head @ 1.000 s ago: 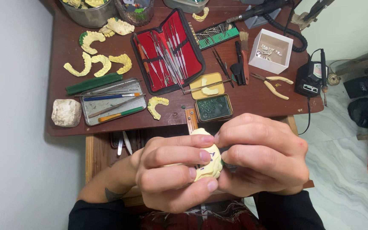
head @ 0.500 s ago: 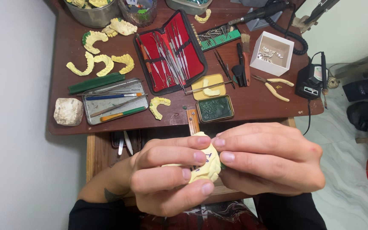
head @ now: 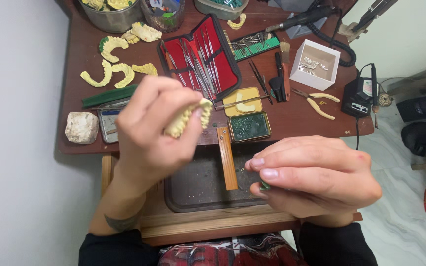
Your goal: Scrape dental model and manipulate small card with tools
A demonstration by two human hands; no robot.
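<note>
Dark wood: the table [head: 292,118] carries a crowd of tools, and a pull-out tray [head: 198,189] sits open below its edge. On the table lie an open red case [head: 200,59] of steel picks, a green tin [head: 250,126] and loose yellow casts [head: 107,74]. The left hand [head: 151,133] is raised above the tray, its fingers closed around a yellow cast [head: 188,118] of teeth. The right hand [head: 316,177] pinches a small green bit [head: 265,186], mostly hidden. The grip on the raised cast looks light; a slip would likely drop it onto the tray, and chipped teeth seem possible. The green bit could easily fall and get lost.
</note>
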